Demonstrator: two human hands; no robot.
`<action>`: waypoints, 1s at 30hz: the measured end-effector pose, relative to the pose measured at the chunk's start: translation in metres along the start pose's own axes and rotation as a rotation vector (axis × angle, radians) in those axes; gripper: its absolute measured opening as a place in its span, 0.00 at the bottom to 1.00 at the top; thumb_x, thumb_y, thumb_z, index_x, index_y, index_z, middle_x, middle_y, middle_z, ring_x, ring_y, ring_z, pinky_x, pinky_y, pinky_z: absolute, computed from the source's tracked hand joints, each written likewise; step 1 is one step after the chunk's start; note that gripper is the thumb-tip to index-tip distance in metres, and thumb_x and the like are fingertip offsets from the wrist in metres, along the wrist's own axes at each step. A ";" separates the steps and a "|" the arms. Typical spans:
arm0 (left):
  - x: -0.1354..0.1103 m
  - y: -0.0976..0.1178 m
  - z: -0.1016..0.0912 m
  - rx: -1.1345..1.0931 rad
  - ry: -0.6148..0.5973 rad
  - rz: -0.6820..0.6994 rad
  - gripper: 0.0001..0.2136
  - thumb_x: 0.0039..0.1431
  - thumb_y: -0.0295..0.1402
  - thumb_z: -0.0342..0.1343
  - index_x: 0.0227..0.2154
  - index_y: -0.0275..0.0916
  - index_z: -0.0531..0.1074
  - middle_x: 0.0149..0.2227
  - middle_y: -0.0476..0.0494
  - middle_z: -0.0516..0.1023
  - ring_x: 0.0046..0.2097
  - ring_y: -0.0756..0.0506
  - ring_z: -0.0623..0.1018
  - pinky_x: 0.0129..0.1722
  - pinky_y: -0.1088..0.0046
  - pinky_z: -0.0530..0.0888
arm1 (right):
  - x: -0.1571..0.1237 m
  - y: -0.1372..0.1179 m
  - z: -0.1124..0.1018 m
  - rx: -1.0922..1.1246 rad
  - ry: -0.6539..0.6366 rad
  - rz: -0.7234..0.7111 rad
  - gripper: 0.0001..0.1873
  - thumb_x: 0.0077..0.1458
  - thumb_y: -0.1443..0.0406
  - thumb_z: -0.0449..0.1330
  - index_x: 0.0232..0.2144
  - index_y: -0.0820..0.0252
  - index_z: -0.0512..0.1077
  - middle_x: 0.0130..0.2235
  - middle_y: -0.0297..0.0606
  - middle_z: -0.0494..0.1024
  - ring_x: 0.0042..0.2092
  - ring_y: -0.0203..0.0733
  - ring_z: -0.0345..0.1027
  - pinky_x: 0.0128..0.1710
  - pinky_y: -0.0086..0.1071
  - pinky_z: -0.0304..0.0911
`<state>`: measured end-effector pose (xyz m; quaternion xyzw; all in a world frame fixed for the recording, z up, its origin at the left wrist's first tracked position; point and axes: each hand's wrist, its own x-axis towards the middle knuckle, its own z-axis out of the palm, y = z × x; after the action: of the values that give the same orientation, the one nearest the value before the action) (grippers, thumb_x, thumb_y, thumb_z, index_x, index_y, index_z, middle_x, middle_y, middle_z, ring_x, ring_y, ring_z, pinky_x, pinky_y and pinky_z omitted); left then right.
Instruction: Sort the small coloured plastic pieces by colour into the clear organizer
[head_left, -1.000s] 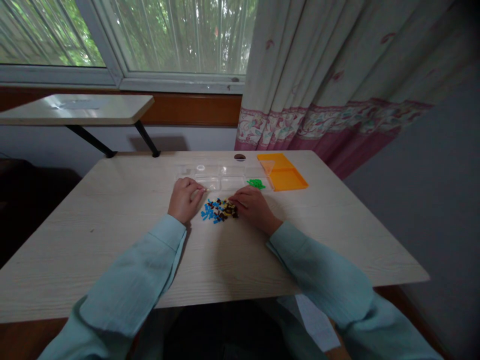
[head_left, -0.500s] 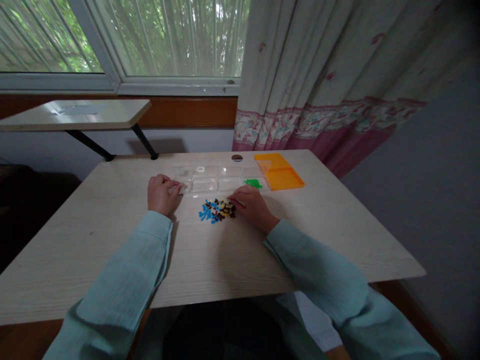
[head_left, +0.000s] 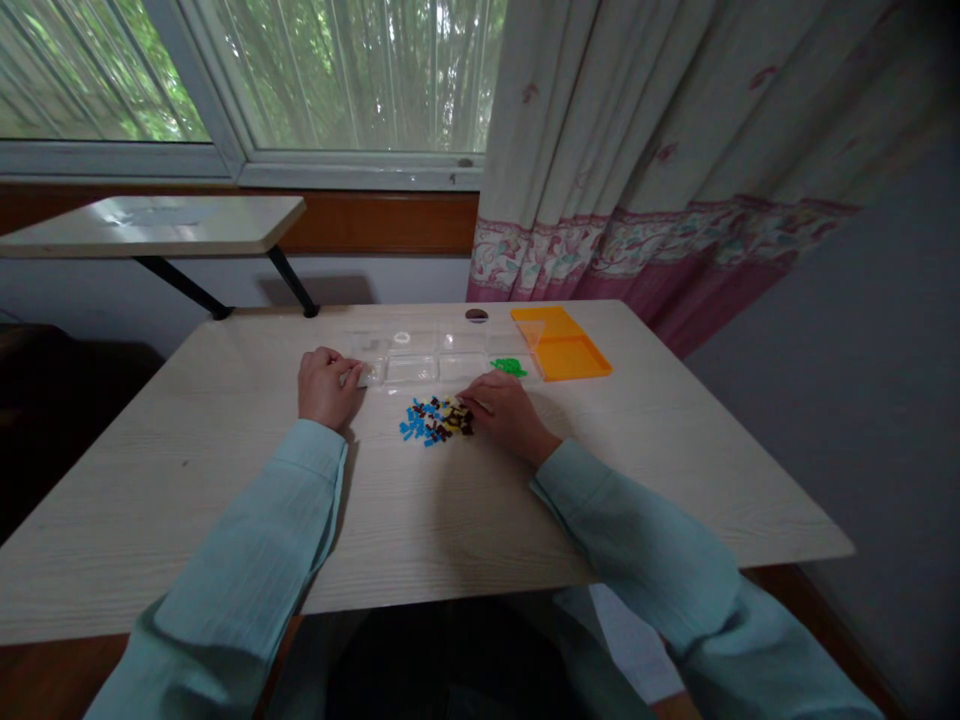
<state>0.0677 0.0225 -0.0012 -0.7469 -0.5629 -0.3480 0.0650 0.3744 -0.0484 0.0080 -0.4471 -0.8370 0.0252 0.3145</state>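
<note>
A clear plastic compartment tray (head_left: pixel 439 357) lies on the table, with small green pieces (head_left: pixel 509 367) in its near right compartment. My left hand (head_left: pixel 328 387) is at the tray's near left corner, thumb and fingers closed on the edge. Just in front of the tray is a loose pile of small blue, brown and yellow pieces (head_left: pixel 435 421). At the pile's right side, the fingertips of my right hand (head_left: pixel 508 412) are pinched together; whatever they hold is too small to make out.
An orange tray-like lid (head_left: pixel 564 345) lies at the clear tray's right end. Behind on the left, a raised shelf (head_left: pixel 217 228) stands on black legs. The light wooden table (head_left: pixel 420 540) reaches toward my body. A curtain (head_left: pixel 600 180) hangs beyond its back edge.
Both hands keep nearly the same places and grips. The whole view has shifted very slightly; the pile looks the same.
</note>
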 end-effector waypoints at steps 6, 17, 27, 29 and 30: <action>-0.002 0.012 0.000 -0.024 0.017 0.091 0.11 0.59 0.38 0.52 0.34 0.40 0.78 0.33 0.42 0.67 0.40 0.41 0.66 0.42 0.61 0.65 | 0.000 -0.001 -0.001 -0.005 -0.003 0.026 0.08 0.58 0.65 0.58 0.35 0.60 0.77 0.35 0.39 0.78 0.39 0.41 0.66 0.42 0.36 0.55; -0.021 0.073 0.001 -0.236 -0.179 0.370 0.10 0.61 0.36 0.51 0.36 0.41 0.77 0.35 0.42 0.69 0.40 0.44 0.67 0.41 0.64 0.66 | -0.001 0.005 0.003 -0.048 -0.034 0.032 0.09 0.58 0.65 0.58 0.36 0.59 0.78 0.36 0.40 0.78 0.39 0.42 0.65 0.43 0.37 0.55; -0.022 0.081 0.000 -0.279 -0.249 0.416 0.10 0.61 0.36 0.51 0.37 0.42 0.77 0.34 0.42 0.69 0.39 0.44 0.67 0.40 0.64 0.66 | 0.002 0.000 -0.009 -0.130 -0.113 0.016 0.05 0.54 0.66 0.61 0.31 0.59 0.77 0.37 0.39 0.76 0.41 0.42 0.63 0.44 0.37 0.52; -0.022 0.080 0.001 -0.278 -0.250 0.412 0.10 0.61 0.36 0.51 0.37 0.42 0.77 0.34 0.42 0.69 0.39 0.44 0.67 0.40 0.64 0.66 | 0.002 0.000 -0.013 -0.154 -0.141 0.016 0.05 0.54 0.65 0.61 0.30 0.58 0.77 0.37 0.38 0.76 0.42 0.43 0.62 0.44 0.37 0.51; -0.022 0.080 0.001 -0.277 -0.252 0.413 0.10 0.61 0.36 0.51 0.37 0.42 0.77 0.34 0.42 0.69 0.39 0.44 0.67 0.40 0.64 0.66 | 0.002 0.000 -0.014 -0.162 -0.152 0.019 0.05 0.54 0.65 0.61 0.30 0.58 0.77 0.37 0.39 0.76 0.42 0.43 0.62 0.45 0.37 0.50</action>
<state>0.1366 -0.0229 0.0086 -0.8849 -0.3496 -0.3054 -0.0389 0.3813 -0.0505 0.0203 -0.4760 -0.8533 -0.0058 0.2127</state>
